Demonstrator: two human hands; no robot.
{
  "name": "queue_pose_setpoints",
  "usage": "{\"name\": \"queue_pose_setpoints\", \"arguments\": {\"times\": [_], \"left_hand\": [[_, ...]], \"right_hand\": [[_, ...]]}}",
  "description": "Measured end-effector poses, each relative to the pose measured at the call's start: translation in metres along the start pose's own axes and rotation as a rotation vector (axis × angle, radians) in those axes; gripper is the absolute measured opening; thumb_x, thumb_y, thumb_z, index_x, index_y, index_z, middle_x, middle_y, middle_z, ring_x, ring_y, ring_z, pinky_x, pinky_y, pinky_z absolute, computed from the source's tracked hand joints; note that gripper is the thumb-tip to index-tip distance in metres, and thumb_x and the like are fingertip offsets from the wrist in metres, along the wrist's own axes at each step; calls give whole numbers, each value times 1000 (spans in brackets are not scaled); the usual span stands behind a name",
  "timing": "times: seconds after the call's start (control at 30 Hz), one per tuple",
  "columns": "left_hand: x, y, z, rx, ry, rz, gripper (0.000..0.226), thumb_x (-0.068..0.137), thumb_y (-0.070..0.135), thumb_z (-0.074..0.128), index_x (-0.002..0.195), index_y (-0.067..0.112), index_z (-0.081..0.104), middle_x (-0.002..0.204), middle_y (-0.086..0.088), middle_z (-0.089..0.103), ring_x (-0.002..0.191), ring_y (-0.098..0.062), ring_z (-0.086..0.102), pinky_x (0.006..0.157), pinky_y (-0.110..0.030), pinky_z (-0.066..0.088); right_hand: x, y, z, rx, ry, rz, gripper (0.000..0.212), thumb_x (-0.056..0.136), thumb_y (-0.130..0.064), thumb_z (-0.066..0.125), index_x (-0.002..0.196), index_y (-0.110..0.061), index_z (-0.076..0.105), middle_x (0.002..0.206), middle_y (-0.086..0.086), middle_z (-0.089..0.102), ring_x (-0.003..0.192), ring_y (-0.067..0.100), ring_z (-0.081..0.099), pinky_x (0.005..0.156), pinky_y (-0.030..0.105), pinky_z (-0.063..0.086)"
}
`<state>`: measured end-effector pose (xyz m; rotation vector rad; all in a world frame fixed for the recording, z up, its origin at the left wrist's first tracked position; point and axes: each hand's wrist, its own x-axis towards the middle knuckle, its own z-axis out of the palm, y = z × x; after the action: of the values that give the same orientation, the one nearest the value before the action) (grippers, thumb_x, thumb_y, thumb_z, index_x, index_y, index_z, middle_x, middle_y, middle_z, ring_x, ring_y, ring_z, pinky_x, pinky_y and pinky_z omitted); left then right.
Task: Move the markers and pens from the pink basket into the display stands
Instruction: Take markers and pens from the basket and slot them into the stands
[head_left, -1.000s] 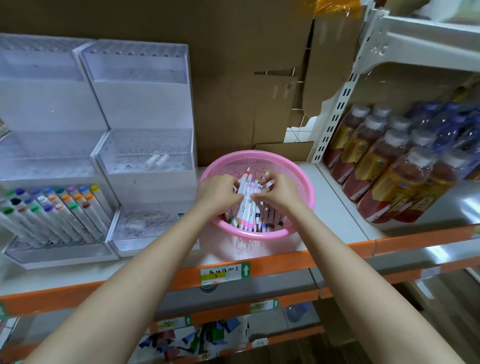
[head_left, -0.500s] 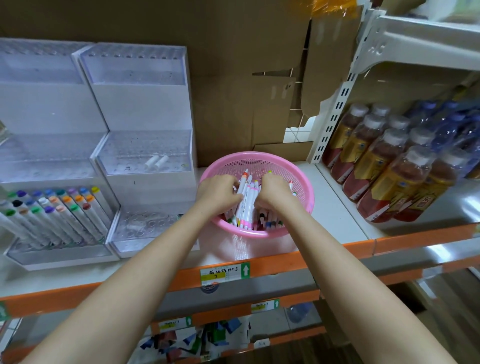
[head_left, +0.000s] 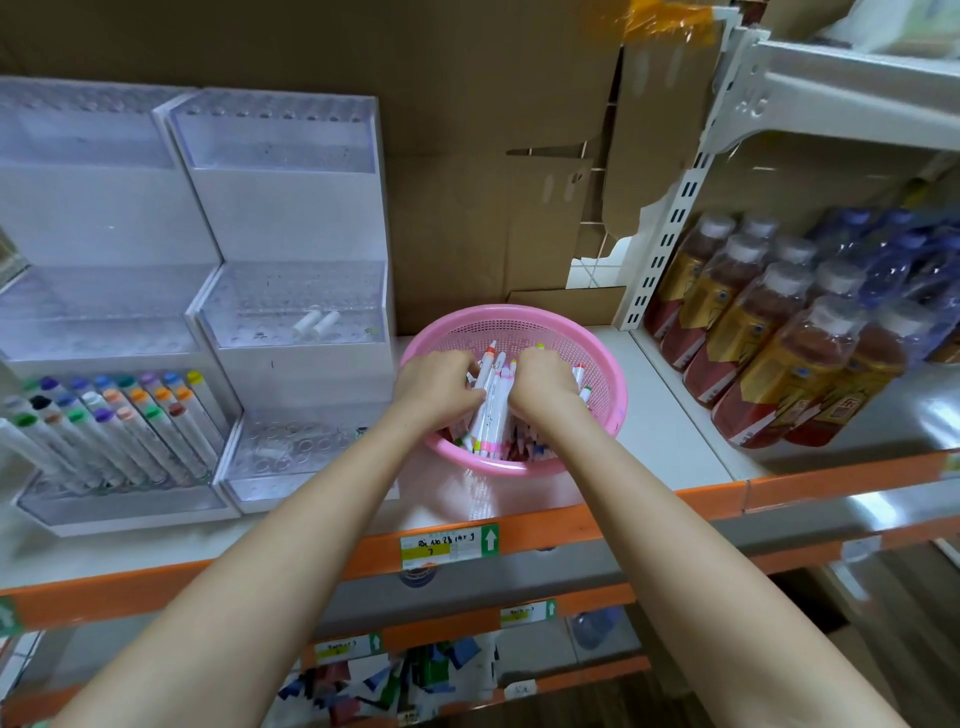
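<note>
Hands: left hand (head_left: 441, 389) and right hand (head_left: 545, 387) together clasp the markers (head_left: 491, 415), inside the basket (head_left: 609, 374).
Axis: 12 to 6 o'clock.
Stands (head_left: 291, 218): 9 o'clock; left hand nearer.

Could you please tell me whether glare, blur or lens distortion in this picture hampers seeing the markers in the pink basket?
Head view: wide-angle distortion bows the orange shelf edge; glare sits on the wrapped bottles, not on the pink basket; the markers between the left hand and right hand look fairly sharp, though the hands cover many; the far corners are soft.
</note>
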<state>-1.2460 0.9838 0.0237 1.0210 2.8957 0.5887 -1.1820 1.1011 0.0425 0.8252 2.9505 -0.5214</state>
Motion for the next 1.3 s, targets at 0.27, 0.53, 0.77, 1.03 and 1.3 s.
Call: {"name": "queue_pose_setpoints", "arguments": {"times": [0.27,0.53,0.77,1.03,1.3], "left_hand": [[-2,1,-5,-301,91,101,32,86,21,58,118,22,56,104,4,66,80,-13,61,72,-36,52],[-24,6,-27,-581,250,278,58,83,9,65,136,27,47,107,13,62,78,-10,62,69,-22,53],[-55,-8,-64,-614,361,267,53,83,10,67,128,32,49,78,13,59,72,-3,61,70,-21,53],[-101,-65,-100,-525,448,242,49,83,7,65,122,31,45,74,5,59,64,-6,64,66,-30,57],[-152,-147,-141,-419,507,151,45,85,8,65,124,22,48,72,6,57,65,-3,60,58,-9,43]], "right_hand": [[-7,14,-8,328,98,-52,22,79,-10,71,93,-9,55,86,7,61,83,26,59,68,40,49],[-37,8,-20,584,213,-324,73,78,3,69,135,-34,40,78,-6,58,69,18,65,64,39,57],[-62,-22,-28,623,283,-409,71,77,5,67,130,-35,43,80,4,62,70,16,64,65,35,57],[-86,-87,-13,608,314,-496,69,74,4,72,130,-25,43,78,6,61,67,17,63,63,30,54],[-116,-178,18,587,276,-562,63,76,4,73,127,-20,44,69,-3,48,55,12,55,54,25,47]]}}
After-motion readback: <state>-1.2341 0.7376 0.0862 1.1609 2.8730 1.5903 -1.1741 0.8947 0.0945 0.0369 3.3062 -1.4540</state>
